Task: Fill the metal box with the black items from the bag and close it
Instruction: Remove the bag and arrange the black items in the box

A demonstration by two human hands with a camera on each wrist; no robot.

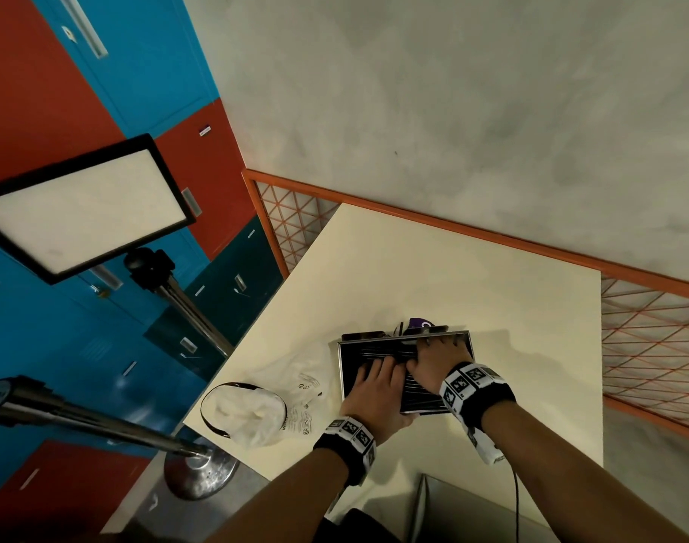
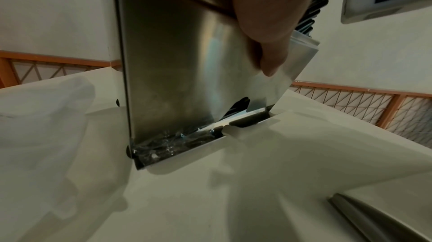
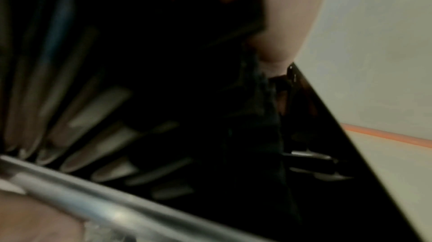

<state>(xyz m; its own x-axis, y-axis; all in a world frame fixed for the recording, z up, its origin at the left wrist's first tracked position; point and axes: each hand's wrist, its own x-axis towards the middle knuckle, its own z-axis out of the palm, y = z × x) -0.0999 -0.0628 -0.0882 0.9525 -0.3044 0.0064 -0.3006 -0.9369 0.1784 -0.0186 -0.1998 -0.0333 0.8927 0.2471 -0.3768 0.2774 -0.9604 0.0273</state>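
Dim, warm indoor light; head view warps at edges, right wrist view dark and blurred.

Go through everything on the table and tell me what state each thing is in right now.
Metal box: open, tilted up off the table, packed with black items.
Black items: stacked inside the box.
Plastic bag: lying crumpled and flat beside the box.
Left hand: gripping the box's near edge.
Right hand: resting on the black items.
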